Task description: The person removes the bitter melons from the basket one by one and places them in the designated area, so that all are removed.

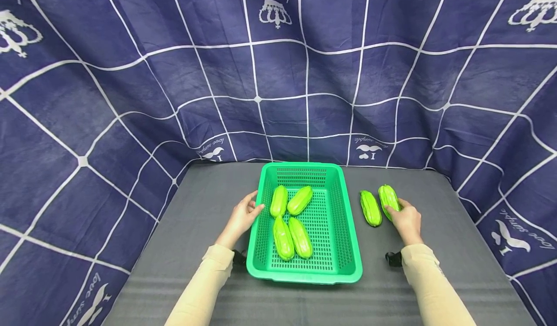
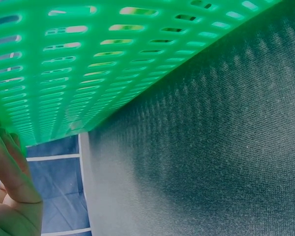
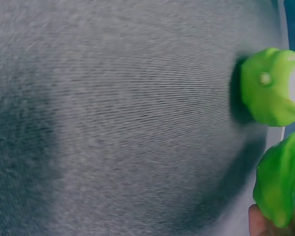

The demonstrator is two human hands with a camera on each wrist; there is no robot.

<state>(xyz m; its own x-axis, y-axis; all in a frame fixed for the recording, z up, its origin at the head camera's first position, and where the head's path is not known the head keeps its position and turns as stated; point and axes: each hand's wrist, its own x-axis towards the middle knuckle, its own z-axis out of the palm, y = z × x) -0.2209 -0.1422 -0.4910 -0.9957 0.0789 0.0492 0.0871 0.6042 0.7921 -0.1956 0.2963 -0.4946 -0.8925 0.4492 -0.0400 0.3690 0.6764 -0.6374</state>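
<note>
My right hand (image 1: pixel 407 220) grips a pale green, ridged gourd (image 1: pixel 388 200) from its right side, thumb on the near left and fingers on the far right. In the right wrist view the held gourd (image 3: pixel 280 179) tilts, with a finger under its lower end. Just left of it, a second gourd (image 1: pixel 371 209) lies on the dark table. My left hand (image 1: pixel 241 216) holds the left rim of a green plastic basket (image 1: pixel 304 278), thumb over the rim. In the left wrist view its fingers (image 2: pixel 12 169) bend against the slotted outer wall. Several similar gourds (image 1: pixel 300 238) lie in the basket's left half.
The dark grey table (image 1: pixel 191 210) is backed and flanked by a blue cloth (image 1: pixel 330 74) with white lines. The basket's high side wall (image 1: pixel 346 219) stands between its contents and the gourds on the right. A black wrist strap (image 1: pixel 393 259) shows by the right sleeve.
</note>
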